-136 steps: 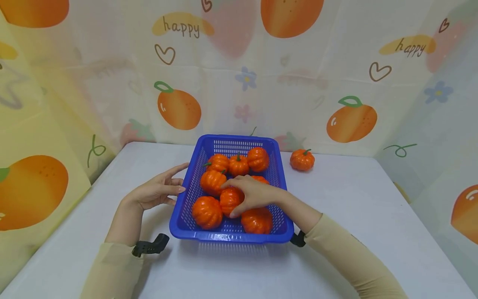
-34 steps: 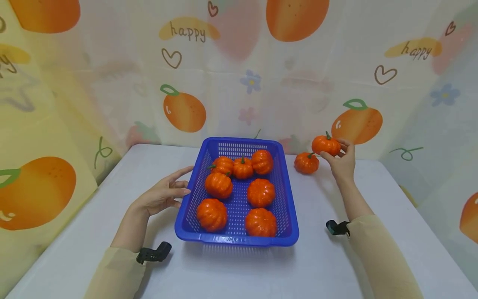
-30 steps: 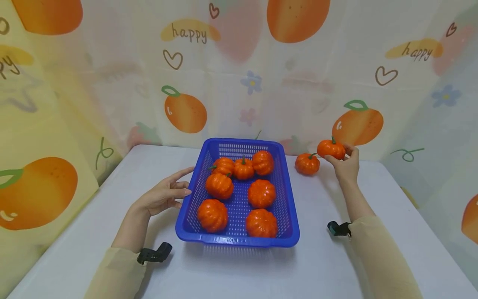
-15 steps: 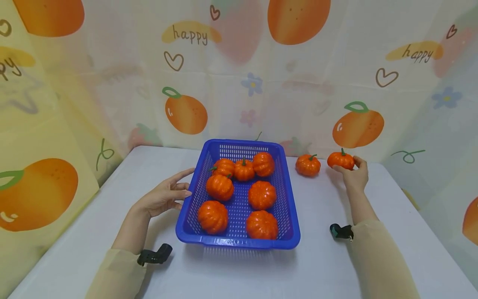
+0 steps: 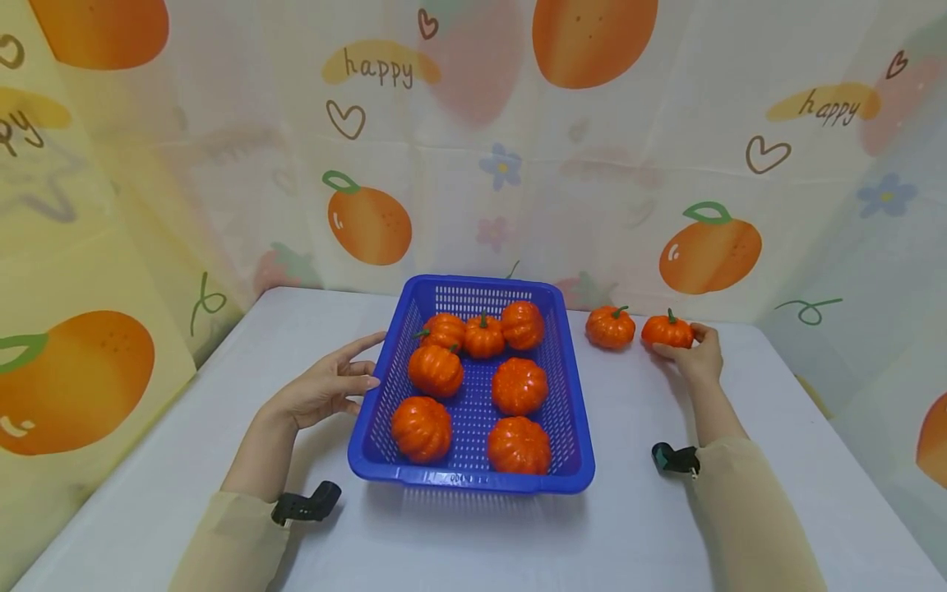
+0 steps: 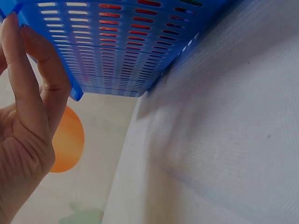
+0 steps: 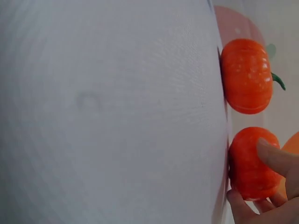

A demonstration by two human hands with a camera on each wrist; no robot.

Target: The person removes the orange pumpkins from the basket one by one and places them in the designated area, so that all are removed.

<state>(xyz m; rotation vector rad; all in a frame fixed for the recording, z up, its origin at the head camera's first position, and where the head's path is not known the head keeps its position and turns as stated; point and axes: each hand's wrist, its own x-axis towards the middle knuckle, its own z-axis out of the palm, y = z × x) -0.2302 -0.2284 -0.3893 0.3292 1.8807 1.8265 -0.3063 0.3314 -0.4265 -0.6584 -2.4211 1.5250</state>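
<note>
Pumpkin (image 5: 667,330) came down, pinched in right hand (image 5: 703,357) (left hand (image 5: 322,386) spread against blue basket (image 5: 473,478)).

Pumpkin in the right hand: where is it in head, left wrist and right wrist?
Head: held pumpkin right of centre, in the right hand.
Left wrist: not in it.
Right wrist: lower right, below the other pumpkin.
Shared landmark: white table, in all three views.

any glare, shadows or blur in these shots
Head view: soft shadow beneath the blue basket, small glints on the pumpkins inside; left wrist view: broad, soft-edged shadows on the white table; right wrist view: pale highlights on the ungripped pumpkin, tabletop dim and soft toward the left edge.
</note>
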